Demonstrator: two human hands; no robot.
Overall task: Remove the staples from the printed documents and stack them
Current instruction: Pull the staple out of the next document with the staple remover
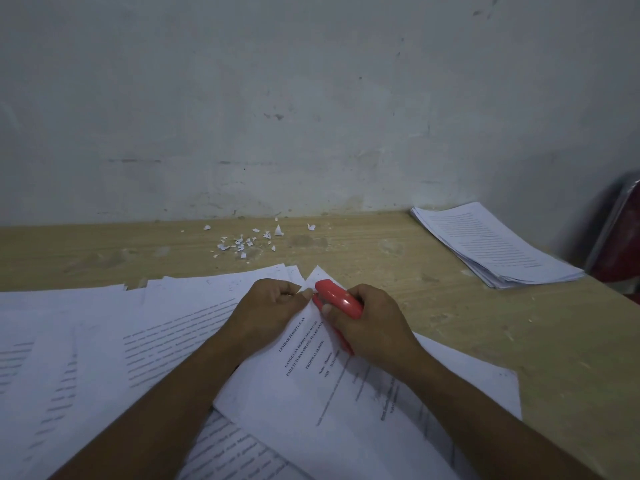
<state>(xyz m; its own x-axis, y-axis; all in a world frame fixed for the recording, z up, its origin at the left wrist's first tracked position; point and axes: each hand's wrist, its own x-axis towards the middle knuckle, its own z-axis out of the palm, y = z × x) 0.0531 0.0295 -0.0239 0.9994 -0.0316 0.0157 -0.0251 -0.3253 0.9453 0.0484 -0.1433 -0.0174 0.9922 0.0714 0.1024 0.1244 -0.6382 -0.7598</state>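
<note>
Printed document (346, 393): white sheets, the top one a title page with centred dark text. It lies at an angle in the lower centre of the frame, on top of other papers. Its far corner points up toward mid-frame, where both hands meet.

Left hand (273, 304): centre of frame, just left of that corner. Fingers are curled, with thumb and fingertips pinching the corner's paper.

Red tool (337, 296): glossy plastic body like a small stapler. Its nose points to the upper left and touches the document's corner. Whether it bites a staple cannot be told.

Right hand (372, 327): just right of centre, over the document. Fingers are wrapped round the red tool, thumb on its near side.

Loose printed pages (86, 341): an overlapping spread across the lower left, partly under the document and the left forearm.

Stack of pages (495, 247): upper right of the table, well apart from the hands, text side up, edges roughly even.

Paper scraps (242, 242): small white torn bits scattered on the table above centre, near the wall.

Table (467, 323): light wood grain, stained.

Wall (277, 98): pale and scuffed, filling the upper half.

Dark red object (623, 237): right edge, blurred, not identifiable.
</note>
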